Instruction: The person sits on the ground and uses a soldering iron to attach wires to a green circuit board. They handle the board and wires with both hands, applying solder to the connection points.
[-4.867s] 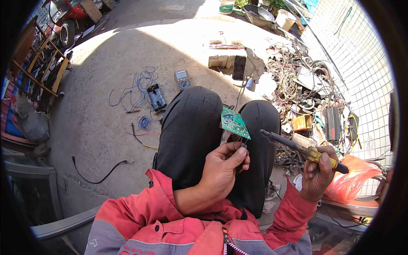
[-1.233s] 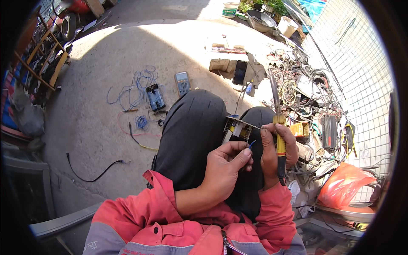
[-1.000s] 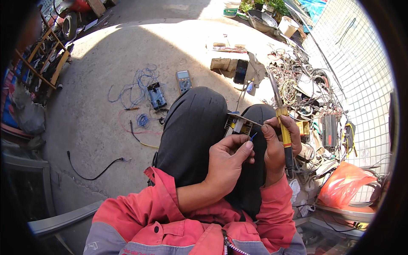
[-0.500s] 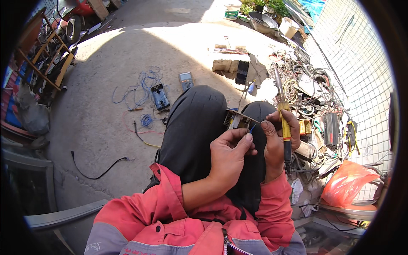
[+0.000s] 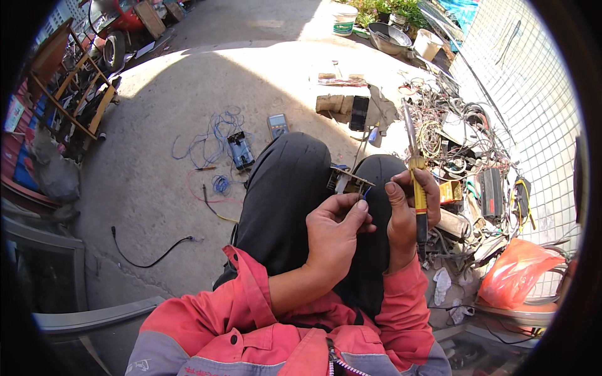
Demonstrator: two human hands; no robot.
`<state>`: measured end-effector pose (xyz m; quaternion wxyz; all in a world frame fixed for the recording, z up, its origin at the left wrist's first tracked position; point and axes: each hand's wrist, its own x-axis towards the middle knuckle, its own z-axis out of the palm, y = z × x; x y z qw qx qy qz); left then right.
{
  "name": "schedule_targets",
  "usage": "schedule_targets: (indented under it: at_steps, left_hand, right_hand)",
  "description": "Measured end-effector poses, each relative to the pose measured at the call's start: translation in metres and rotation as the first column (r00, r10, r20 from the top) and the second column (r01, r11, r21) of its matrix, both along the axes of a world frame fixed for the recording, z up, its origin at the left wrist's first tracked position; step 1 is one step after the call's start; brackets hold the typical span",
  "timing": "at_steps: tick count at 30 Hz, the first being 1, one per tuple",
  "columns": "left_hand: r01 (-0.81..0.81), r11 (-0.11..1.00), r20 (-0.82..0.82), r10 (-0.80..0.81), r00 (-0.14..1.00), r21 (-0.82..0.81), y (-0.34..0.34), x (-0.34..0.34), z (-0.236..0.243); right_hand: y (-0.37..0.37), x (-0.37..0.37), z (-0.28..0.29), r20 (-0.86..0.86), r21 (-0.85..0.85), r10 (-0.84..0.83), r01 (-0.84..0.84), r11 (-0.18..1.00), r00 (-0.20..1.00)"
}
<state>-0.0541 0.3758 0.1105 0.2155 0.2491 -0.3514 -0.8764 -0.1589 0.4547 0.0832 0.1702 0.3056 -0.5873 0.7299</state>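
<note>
My left hand (image 5: 335, 229) is closed in a pinch over my lap, with a short blue wire (image 5: 365, 197) at its fingertips. Just beyond those fingertips a small circuit board (image 5: 349, 181) with mounted parts sits tilted between my knees. My right hand (image 5: 404, 210) is wrapped round the yellow handle of a soldering iron (image 5: 418, 188), whose metal shaft points up and away from me. The right thumb and a fingertip come close to the board's right edge; whether they touch it I cannot tell.
On the ground ahead lie a multimeter (image 5: 277, 126), a blue-grey open case (image 5: 239, 150), tangled blue wire (image 5: 216, 139) and a black cord (image 5: 150, 264). A phone (image 5: 359, 113) leans on a brick (image 5: 332, 104). Heaped cables (image 5: 461, 141) and a red plastic bag (image 5: 517, 272) are at right.
The circuit board and the left fingertips have shifted slightly left and down. My right hand still holds the soldering iron, a little lower. The whole view has tilted slightly.
</note>
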Motion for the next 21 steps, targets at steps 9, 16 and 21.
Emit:
schedule_targets:
  at_steps: [9, 16, 21]
  left_hand:
    - [0.000, 1.000, -0.005, 0.000, 1.000, 0.012, 0.0023, -0.0013, 0.0006]
    - [0.007, 1.000, 0.009, -0.007, 1.000, 0.015, 0.0012, -0.0021, 0.0030]
    - [0.003, 1.000, 0.015, -0.003, 1.000, 0.014, 0.0020, -0.0032, 0.0043]
  right_hand:
    - [0.0021, -0.0016, -0.0010, -0.005, -0.012, -0.006, 0.005, 1.000, 1.000]
    - [0.0031, -0.0010, 0.0005, -0.001, -0.010, 0.003, -0.003, 1.000, 1.000]
    - [0.0036, -0.0011, 0.0011, -0.008, -0.015, 0.011, -0.011, 1.000, 1.000]
